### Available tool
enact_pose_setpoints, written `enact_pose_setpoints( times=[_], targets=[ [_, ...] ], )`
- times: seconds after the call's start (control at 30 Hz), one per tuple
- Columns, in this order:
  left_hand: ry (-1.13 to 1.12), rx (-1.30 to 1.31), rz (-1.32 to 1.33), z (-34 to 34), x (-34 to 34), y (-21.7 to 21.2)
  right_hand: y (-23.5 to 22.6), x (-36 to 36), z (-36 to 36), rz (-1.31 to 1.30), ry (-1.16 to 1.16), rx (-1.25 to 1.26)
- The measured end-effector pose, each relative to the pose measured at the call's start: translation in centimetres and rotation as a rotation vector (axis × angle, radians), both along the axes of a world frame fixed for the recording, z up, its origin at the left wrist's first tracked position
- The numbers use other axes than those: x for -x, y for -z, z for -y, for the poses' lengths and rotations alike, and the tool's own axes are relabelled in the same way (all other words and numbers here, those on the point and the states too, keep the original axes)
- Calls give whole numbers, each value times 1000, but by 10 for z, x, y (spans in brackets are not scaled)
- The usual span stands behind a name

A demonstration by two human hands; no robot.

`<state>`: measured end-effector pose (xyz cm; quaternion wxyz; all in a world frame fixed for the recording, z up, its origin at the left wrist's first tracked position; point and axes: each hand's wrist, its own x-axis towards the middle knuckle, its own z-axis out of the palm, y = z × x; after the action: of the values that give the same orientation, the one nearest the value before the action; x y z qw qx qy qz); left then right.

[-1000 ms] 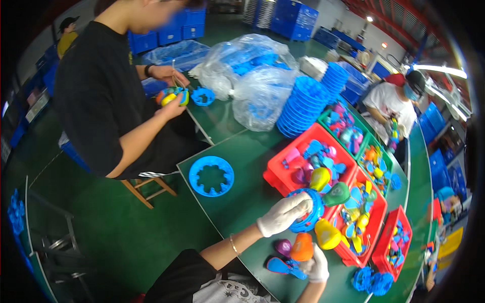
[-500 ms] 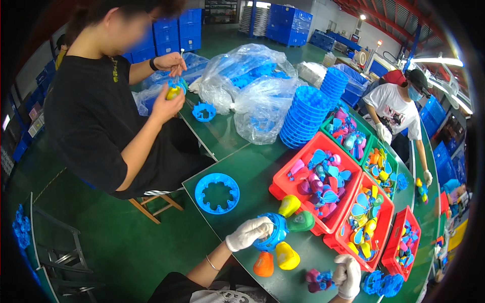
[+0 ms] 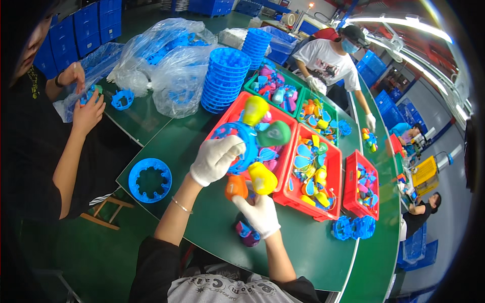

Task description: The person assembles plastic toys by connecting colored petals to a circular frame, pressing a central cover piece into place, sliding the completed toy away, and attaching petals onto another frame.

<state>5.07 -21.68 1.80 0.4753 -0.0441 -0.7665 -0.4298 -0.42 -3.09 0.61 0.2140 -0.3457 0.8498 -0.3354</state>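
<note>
My left hand (image 3: 214, 160), in a white glove, grips a blue plastic ring (image 3: 243, 146) raised above the table. Pear-shaped pieces stick out around the ring: a yellow one (image 3: 255, 110), a green one (image 3: 274, 134), another yellow piece (image 3: 262, 179) and an orange one (image 3: 235, 187). My gloved right hand (image 3: 260, 216) is just below, its thumb at the orange piece and its forefinger near the lower yellow one. Against its palm side sits a small bunch of purple and blue pieces (image 3: 247, 234), seemingly held by the partly hidden lower fingers.
Red bins (image 3: 316, 212) and green bins (image 3: 298, 109) of coloured pieces stand ahead and right. Stacked blue rings (image 3: 222, 81) and clear bags (image 3: 182, 83) lie beyond. A loose blue ring (image 3: 150, 180) rests at left. Co-workers work at left (image 3: 87, 113) and far right (image 3: 328, 65).
My view has turned right. The left hand has lifted the ring with its pieces towards the red bin. My right hand has come in from the right, close beneath the ring.
</note>
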Motion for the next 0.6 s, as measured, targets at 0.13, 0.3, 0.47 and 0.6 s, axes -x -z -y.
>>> enact_pose_setpoints(
  times=[0.13, 0.3, 0.47, 0.6],
  targets=[
    [150, 45, 9, -3, 30, -12, 24, 8, 8, 249, 13, 583],
    [134, 126, -80, -4, 42, -19, 11, 11, 0, 247, 56, 448],
    [127, 293, -150, 4, 55, -9, 21, 28, -26, 347, 262, 675],
    [142, 292, -110, 2, 60, -9, 23, 32, -32, 222, 246, 637]
  ],
)
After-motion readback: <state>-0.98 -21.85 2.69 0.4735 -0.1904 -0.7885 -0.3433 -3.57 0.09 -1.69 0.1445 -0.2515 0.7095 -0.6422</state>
